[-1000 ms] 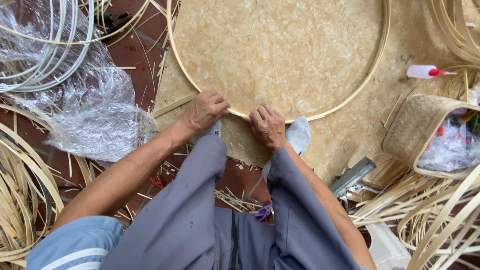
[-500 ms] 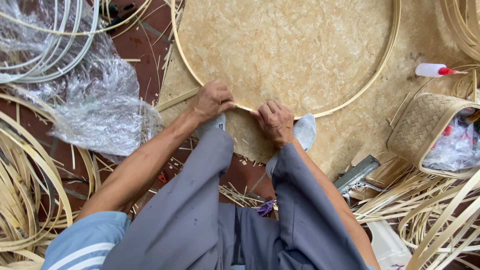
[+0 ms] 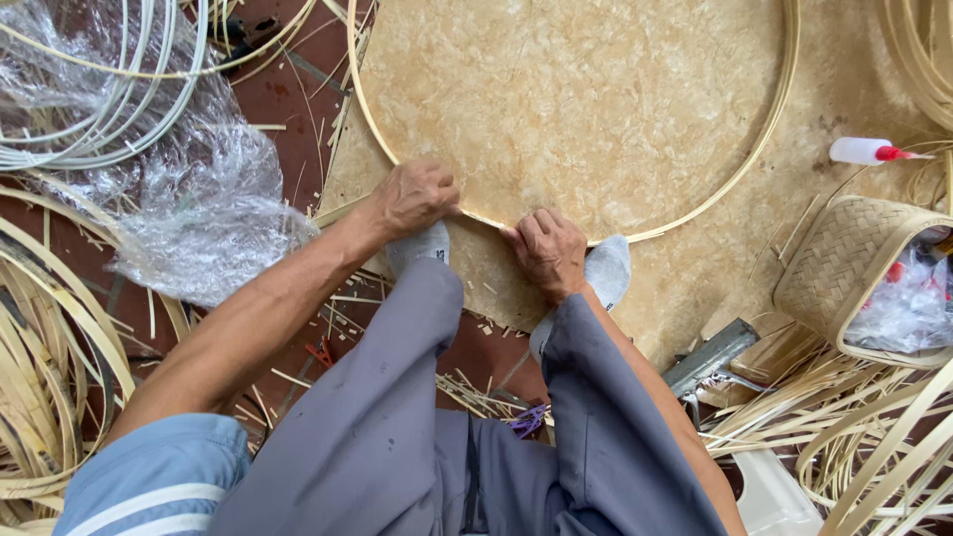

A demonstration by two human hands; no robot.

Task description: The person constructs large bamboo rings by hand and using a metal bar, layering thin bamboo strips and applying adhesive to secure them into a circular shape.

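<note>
Bamboo hoop: a thin pale ring (image 3: 754, 159) lay flat on a tan chipboard panel (image 3: 596, 89), its near arc running just in front of the person's two grey-socked feet (image 3: 608, 270).
Left hand: the left hand (image 3: 417, 196) was curled over the hoop's near arc, fingers together and pinched down on the strip.
Right hand: the right hand (image 3: 548, 250) pressed on the same arc just beside the left, knuckles bent; the fingertips were tucked under, so whether they clamped the strip or only pushed it could not be told.
Joint: the stretch of hoop between the two hands was hidden, so how its ends met could not be seen.
Risk of spring-back: the strip looked bent under tension; if either grip eased, the ring would likely have sprung open and slid across the smooth panel.
Risk of splitting: pressing too hard at one spot could have cracked or kinked so thin a strip.
Risk to skin: bare fingers on split bamboo could have caught a splinter.
Clutter: loose bamboo strips (image 3: 40, 397), crumpled clear plastic (image 3: 199, 228), a woven basket (image 3: 844, 278) and a small white bottle with a red tip (image 3: 864, 151) lay near; a sprung hoop could have knocked the bottle.
</note>
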